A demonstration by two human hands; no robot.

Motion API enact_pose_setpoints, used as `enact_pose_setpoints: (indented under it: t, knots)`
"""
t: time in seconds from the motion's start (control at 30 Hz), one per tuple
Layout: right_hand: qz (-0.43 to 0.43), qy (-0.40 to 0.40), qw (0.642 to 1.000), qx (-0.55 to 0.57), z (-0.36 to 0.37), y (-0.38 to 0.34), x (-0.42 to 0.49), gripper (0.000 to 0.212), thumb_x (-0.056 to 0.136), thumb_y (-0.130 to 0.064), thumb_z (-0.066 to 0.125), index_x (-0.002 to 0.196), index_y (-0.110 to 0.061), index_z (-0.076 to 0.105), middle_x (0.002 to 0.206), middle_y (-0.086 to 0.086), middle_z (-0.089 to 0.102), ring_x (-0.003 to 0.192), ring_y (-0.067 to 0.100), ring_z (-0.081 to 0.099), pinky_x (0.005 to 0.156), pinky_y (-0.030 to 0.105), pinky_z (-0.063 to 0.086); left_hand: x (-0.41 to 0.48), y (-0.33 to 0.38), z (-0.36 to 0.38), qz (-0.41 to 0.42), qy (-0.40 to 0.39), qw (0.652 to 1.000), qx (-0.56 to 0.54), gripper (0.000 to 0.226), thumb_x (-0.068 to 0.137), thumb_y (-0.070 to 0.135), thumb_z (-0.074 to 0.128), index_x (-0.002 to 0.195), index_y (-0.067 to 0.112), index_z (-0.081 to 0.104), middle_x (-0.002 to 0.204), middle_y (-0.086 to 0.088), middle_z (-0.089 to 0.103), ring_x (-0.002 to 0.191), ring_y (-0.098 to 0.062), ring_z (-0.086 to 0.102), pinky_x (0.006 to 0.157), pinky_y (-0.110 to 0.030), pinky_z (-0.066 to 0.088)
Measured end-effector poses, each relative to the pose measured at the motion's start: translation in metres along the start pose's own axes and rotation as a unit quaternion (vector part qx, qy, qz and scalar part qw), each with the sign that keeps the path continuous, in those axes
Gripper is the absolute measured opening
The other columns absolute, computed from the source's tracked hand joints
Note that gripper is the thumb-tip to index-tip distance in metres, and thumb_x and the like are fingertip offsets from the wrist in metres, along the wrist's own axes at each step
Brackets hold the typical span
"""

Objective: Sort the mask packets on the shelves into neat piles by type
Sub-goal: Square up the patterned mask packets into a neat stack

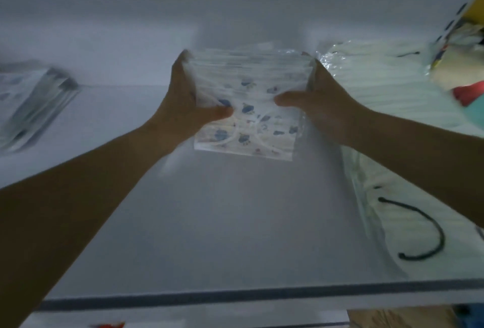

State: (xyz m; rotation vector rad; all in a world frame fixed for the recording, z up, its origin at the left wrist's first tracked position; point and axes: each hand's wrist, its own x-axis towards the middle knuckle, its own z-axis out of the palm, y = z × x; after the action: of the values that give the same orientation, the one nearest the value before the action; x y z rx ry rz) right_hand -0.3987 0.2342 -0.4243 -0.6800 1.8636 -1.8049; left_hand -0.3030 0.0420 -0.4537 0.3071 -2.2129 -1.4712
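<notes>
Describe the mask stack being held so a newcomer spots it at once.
On the white shelf board, look mid-shelf, between the left hand and right hand. They hold a stack of clear plastic packets of white masks. Only it carries blue cartoon prints; the plastic-wrapped pile to its right is plain white with black ear loops.

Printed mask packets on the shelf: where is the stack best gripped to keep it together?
At its left and right edges, one hand from each side, thumbs on top, as the left hand and right hand hold it. The packets are thin loose layers, so squeezing both sides probably keeps them aligned.
</notes>
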Motion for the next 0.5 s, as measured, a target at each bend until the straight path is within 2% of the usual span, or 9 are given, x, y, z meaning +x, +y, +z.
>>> enact_pose_setpoints:
  t: [0.1, 0.17, 0.23, 0.27, 0.3, 0.33, 0.37, 0.43, 0.5]
  knots:
    - [-0.003, 0.024, 1.0, 0.006, -0.011, -0.002, 0.024, 0.086, 0.05, 0.004, 0.067, 0.131, 0.0, 0.039, 0.114, 0.021, 0.06, 0.103, 0.031, 0.062, 0.091, 0.041, 0.052, 0.029, -0.001, 0.018, 0.043, 0.012, 0.999, 0.001, 0.111, 0.064, -0.008, 0.079, 0.143, 0.005, 0.003, 0.148, -0.014, 0.018, 0.139, -0.022, 0.023, 0.097, -0.01, 0.038]
    - [-0.002, 0.048, 0.999, -0.005, -0.019, -0.001, 0.038, 0.104, 0.039, -0.001, 0.077, 0.134, -0.002, 0.036, 0.123, 0.028, 0.054, 0.109, 0.037, 0.059, 0.094, 0.052, 0.048, 0.043, 0.001, 0.028, 0.066, 0.032, 0.997, 0.031, 0.119, 0.063, 0.0, 0.081, 0.146, 0.004, -0.004, 0.144, -0.007, 0.014, 0.138, -0.018, 0.02, 0.1, -0.01, 0.029]
    - [0.0, 0.057, 0.998, -0.028, -0.026, -0.004, 0.051, 0.129, 0.024, -0.011, 0.084, 0.14, -0.005, 0.028, 0.133, 0.029, 0.044, 0.111, 0.034, 0.057, 0.096, 0.047, 0.046, 0.049, 0.006, 0.037, 0.091, 0.04, 0.991, 0.085, 0.122, 0.063, 0.013, 0.082, 0.148, 0.01, -0.006, 0.129, -0.003, 0.021, 0.118, -0.011, 0.035, 0.091, -0.003, 0.027]
    - [-0.001, 0.069, 0.997, -0.042, -0.025, -0.006, 0.053, 0.129, 0.031, -0.011, 0.085, 0.144, -0.007, 0.021, 0.141, 0.026, 0.037, 0.113, 0.028, 0.054, 0.096, 0.041, 0.046, 0.049, 0.009, 0.04, 0.093, 0.045, 0.988, 0.118, 0.119, 0.066, 0.013, 0.081, 0.148, 0.015, -0.005, 0.123, -0.005, 0.024, 0.099, -0.008, 0.04, 0.078, 0.004, 0.029]
    - [0.001, 0.079, 0.995, -0.055, -0.023, -0.007, 0.053, 0.124, 0.048, -0.006, 0.083, 0.148, -0.011, 0.011, 0.148, 0.02, 0.027, 0.117, 0.023, 0.049, 0.096, 0.033, 0.045, 0.048, 0.012, 0.042, 0.082, 0.031, 0.985, 0.15, 0.112, 0.071, 0.011, 0.079, 0.149, 0.021, -0.002, 0.122, -0.008, 0.024, 0.088, -0.007, 0.04, 0.07, 0.006, 0.032]
    - [-0.002, 0.095, 0.992, -0.089, -0.022, -0.007, 0.051, 0.117, 0.064, -0.002, 0.078, 0.15, -0.014, -0.001, 0.153, 0.014, 0.017, 0.124, 0.019, 0.042, 0.096, 0.028, 0.043, 0.047, 0.017, 0.043, 0.064, 0.01, 0.982, 0.177, 0.106, 0.075, 0.013, 0.077, 0.149, 0.026, 0.002, 0.128, -0.01, 0.022, 0.088, -0.009, 0.042, 0.072, 0.004, 0.034]
    - [-0.022, 0.111, 0.981, -0.159, -0.022, -0.004, 0.051, 0.112, 0.074, 0.0, 0.073, 0.149, -0.015, -0.01, 0.155, 0.011, 0.009, 0.132, 0.018, 0.032, 0.099, 0.026, 0.04, 0.046, 0.019, 0.043, 0.045, -0.008, 0.977, 0.208, 0.101, 0.076, 0.017, 0.076, 0.149, 0.029, 0.007, 0.137, -0.013, 0.016, 0.1, -0.015, 0.045, 0.08, -0.001, 0.034]
    - [-0.094, 0.142, 0.92, -0.354, -0.025, 0.002, 0.049, 0.112, 0.076, -0.009, 0.073, 0.148, -0.013, -0.012, 0.154, 0.013, 0.006, 0.14, 0.024, 0.017, 0.111, 0.034, 0.029, 0.048, 0.019, 0.04, 0.034, -0.007, 0.942, 0.335, 0.096, 0.076, 0.035, 0.074, 0.148, 0.031, 0.01, 0.149, -0.016, 0.0, 0.132, -0.031, 0.029, 0.107, -0.029, 0.029]
    - [-0.169, 0.145, 0.819, -0.529, -0.027, 0.0, 0.045, 0.109, 0.074, -0.02, 0.074, 0.149, -0.013, -0.004, 0.155, 0.016, 0.003, 0.144, 0.028, 0.006, 0.116, 0.037, 0.012, 0.05, 0.02, 0.037, 0.068, 0.015, 0.862, 0.503, 0.097, 0.077, 0.054, 0.065, 0.149, 0.027, 0.005, 0.153, -0.019, -0.013, 0.143, -0.037, 0.001, 0.115, -0.046, 0.011]
